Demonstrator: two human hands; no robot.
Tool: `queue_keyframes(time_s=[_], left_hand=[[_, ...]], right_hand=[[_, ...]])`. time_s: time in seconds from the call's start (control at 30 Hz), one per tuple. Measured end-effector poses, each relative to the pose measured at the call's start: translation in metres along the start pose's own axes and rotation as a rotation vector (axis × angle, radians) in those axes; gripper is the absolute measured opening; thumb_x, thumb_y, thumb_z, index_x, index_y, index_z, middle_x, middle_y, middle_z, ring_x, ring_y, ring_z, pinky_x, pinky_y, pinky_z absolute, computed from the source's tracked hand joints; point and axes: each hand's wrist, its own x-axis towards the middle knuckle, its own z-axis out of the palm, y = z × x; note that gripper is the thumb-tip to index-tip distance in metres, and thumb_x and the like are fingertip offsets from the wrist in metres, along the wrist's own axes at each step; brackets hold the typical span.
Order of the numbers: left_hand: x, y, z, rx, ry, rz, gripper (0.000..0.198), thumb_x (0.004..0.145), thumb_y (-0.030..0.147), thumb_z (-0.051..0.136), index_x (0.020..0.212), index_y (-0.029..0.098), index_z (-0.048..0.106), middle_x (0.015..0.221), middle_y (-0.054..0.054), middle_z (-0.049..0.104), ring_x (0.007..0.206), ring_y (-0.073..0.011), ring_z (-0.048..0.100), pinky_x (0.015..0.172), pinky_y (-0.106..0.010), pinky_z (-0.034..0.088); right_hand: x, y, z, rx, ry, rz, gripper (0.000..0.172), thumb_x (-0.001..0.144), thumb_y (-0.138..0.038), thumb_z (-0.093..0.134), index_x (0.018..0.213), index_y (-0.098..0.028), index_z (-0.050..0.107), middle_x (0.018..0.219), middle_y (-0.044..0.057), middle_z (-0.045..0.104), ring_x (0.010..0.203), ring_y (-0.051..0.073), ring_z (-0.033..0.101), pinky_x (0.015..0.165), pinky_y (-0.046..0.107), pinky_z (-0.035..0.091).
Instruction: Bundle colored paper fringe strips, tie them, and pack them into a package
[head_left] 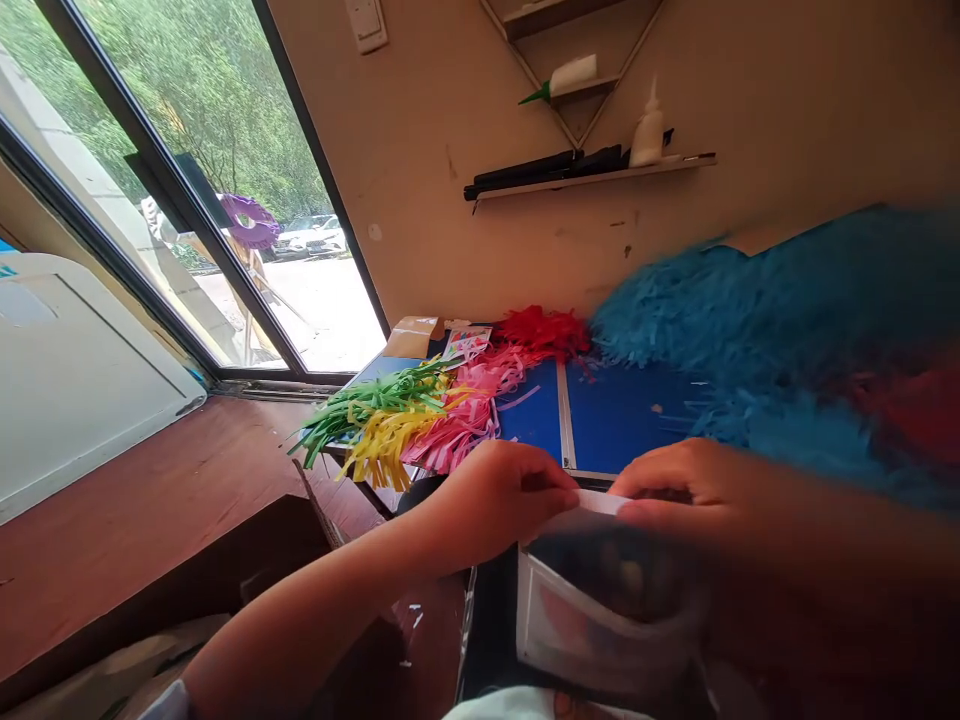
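Pale cloth (499, 705) is closest, bottom edge. Just past it there's a see-through plastic sleeve (581, 635), right below the left hand (514, 490) and right hand (679, 485), both pinching its white top edge (600, 502). That edge runs sideways between them, so neither's nearer tbh.

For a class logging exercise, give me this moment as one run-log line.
left hand: pinching edge of pouch | right hand: pinching same edge | on table: green fringe, red fringe
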Motion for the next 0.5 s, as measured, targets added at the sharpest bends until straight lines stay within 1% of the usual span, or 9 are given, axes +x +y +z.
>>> queue_keyframes(time_s=[0.07, 0.1, 0.17, 0.27, 0.37, 0.5], left_hand=[[-0.004, 0.010, 0.001, 0.074, -0.014, -0.007, 0.016, 0.076, 0.027, 0.055, 0.076, 0.018, 0.069, 0.064, 0.001, 0.066, 0.051, -0.0102, 0.055, 0.045, -0.018, 0.039], [-0.006, 0.014, 0.002, 0.110, -0.019, -0.003, 0.016, 0.075, 0.025, 0.055, 0.075, 0.019, 0.070, 0.062, 0.002, 0.066, 0.050, -0.0100, 0.054, 0.044, -0.017, 0.038], [-0.009, 0.019, 0.004, 0.150, -0.014, 0.012, 0.014, 0.074, 0.022, 0.056, 0.072, 0.020, 0.070, 0.063, 0.002, 0.067, 0.053, -0.0106, 0.056, 0.045, -0.017, 0.037], [-0.011, 0.020, 0.006, 0.154, 0.004, 0.002, 0.014, 0.072, 0.019, 0.057, 0.072, 0.020, 0.071, 0.066, 0.003, 0.068, 0.058, -0.0114, 0.058, 0.050, -0.018, 0.040], [-0.011, 0.020, 0.006, 0.161, -0.014, -0.036, 0.015, 0.071, 0.019, 0.056, 0.072, 0.020, 0.071, 0.067, 0.003, 0.068, 0.061, -0.0111, 0.058, 0.054, -0.018, 0.040], [-0.011, 0.022, 0.005, 0.160, -0.008, -0.102, 0.014, 0.073, 0.022, 0.057, 0.072, 0.019, 0.070, 0.065, 0.003, 0.066, 0.060, -0.0106, 0.056, 0.052, -0.018, 0.038]], right_hand=[[0.003, -0.007, -0.005, 0.112, -0.148, 0.059, 0.030, 0.082, -0.039, 0.047, 0.078, -0.020, 0.070, 0.069, 0.000, 0.067, 0.062, 0.014, 0.059, 0.047, 0.019, 0.035], [0.004, -0.009, -0.007, 0.136, -0.184, 0.063, 0.028, 0.081, -0.036, 0.048, 0.078, -0.019, 0.070, 0.069, 0.000, 0.067, 0.064, 0.015, 0.060, 0.048, 0.019, 0.035], [0.004, -0.012, -0.007, 0.154, -0.189, 0.056, 0.026, 0.079, -0.032, 0.049, 0.076, -0.018, 0.071, 0.069, 0.000, 0.067, 0.065, 0.015, 0.060, 0.049, 0.020, 0.035], [0.003, -0.012, -0.004, 0.170, -0.175, 0.052, 0.026, 0.079, -0.031, 0.049, 0.076, -0.017, 0.071, 0.070, 0.001, 0.068, 0.065, 0.015, 0.060, 0.051, 0.020, 0.035], [0.005, -0.009, 0.001, 0.159, -0.144, 0.007, 0.027, 0.080, -0.030, 0.048, 0.073, -0.016, 0.069, 0.072, 0.002, 0.067, 0.066, 0.014, 0.059, 0.053, 0.020, 0.036], [0.008, -0.001, 0.004, 0.160, -0.135, -0.054, 0.025, 0.080, -0.029, 0.048, 0.074, -0.016, 0.068, 0.073, 0.002, 0.067, 0.066, 0.013, 0.058, 0.054, 0.020, 0.036]])
